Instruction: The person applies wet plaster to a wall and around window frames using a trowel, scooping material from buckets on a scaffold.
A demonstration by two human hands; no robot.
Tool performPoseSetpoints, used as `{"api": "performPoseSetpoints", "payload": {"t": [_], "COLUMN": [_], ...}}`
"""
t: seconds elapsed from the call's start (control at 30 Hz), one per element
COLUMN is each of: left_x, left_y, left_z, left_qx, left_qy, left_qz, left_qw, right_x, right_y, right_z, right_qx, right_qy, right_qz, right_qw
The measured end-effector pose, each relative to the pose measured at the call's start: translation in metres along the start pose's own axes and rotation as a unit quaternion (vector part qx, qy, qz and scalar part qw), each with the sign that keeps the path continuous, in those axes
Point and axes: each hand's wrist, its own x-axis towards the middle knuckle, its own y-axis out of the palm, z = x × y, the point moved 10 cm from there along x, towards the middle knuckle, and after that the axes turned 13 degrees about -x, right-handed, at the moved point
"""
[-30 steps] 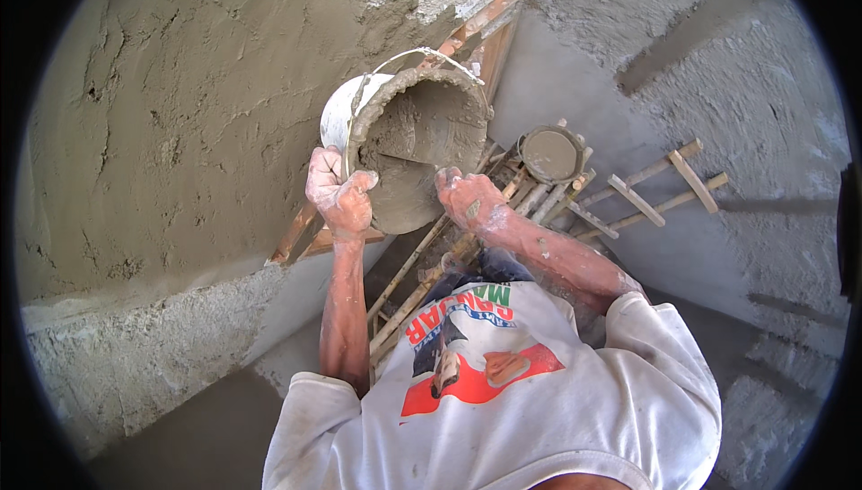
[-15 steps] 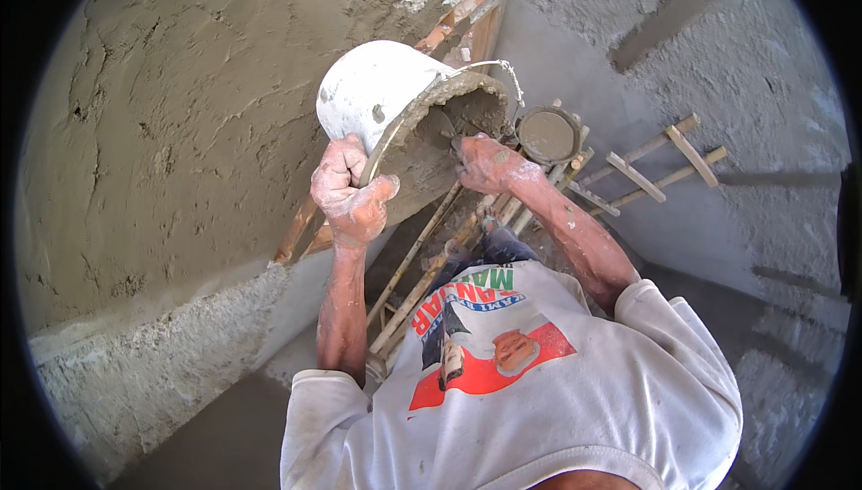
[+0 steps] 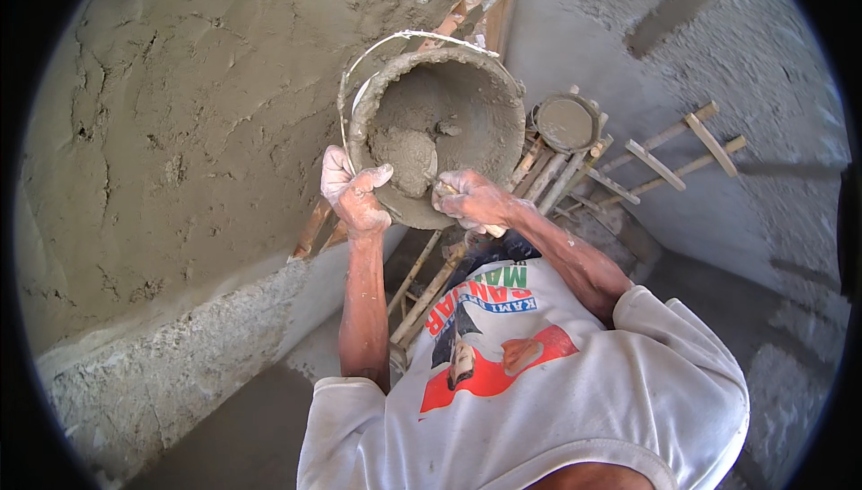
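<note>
A white bucket, its inside caked with grey mortar, faces me with its mouth open. My left hand is closed on its near left rim, thumb over the edge. Wet mortar lies heaped inside. My right hand grips a trowel at the near right of the mouth. The end of the trowel's handle pokes out below the fist, and its blade is mostly hidden by mortar. A wire handle arches over the bucket's far left side.
At left is a wall coated with wet mortar, above a rough ledge. A round container of grey mix stands on bamboo poles to the right. Beyond it is a wooden ladder-like frame. Wooden boards run behind the bucket.
The bucket has turned from lying tilted on its side to facing me with its mouth. Its wire handle has swung to the far left. The trowel has come nearer me with mortar on its blade.
</note>
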Motion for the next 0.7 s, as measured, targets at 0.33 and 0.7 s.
{"api": "performPoseSetpoints", "payload": {"t": [0.33,0.7], "left_x": [-0.073,-0.349], "left_y": [-0.112,-0.271], "left_z": [0.117,0.029], "left_qx": [-0.024,0.153], "left_qy": [-0.175,-0.215], "left_qz": [-0.377,-0.646], "left_qw": [0.909,0.716], "right_x": [-0.032,-0.083], "right_y": [-0.057,-0.306], "right_z": [-0.040,-0.048], "right_qx": [0.304,0.214], "right_qy": [0.007,-0.135], "right_qz": [-0.032,-0.662], "right_qw": [0.952,0.705]}}
